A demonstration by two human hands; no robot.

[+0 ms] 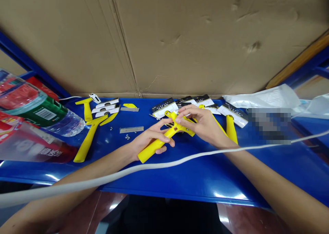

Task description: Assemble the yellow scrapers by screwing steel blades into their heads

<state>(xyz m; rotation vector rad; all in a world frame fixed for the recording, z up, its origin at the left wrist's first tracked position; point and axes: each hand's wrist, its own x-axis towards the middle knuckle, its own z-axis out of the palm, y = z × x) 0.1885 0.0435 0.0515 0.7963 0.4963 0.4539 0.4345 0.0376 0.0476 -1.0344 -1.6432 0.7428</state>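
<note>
A yellow tool with a thick handle (152, 151) is held above the blue table, its handle pointing down and to the left. My left hand (154, 138) is wrapped round the handle near the head. With thumb and fingers pressed together, my right hand (196, 122) pinches at the tool's head; the small thing between its fingertips is too hidden to name. More yellow tools lie behind and right of my right hand, one with its handle (231, 129) showing. Another yellow tool (88, 139) rests at the left, beside white-and-black cards (106, 107).
Metal blades (131, 129) and tiny screws (127, 137) lie left of centre. Black-and-white packages (164, 107) stand behind my hands. At the left are a bottle (46, 110) and a cup (38, 141). A white cable (154, 166) crosses the view before my arms.
</note>
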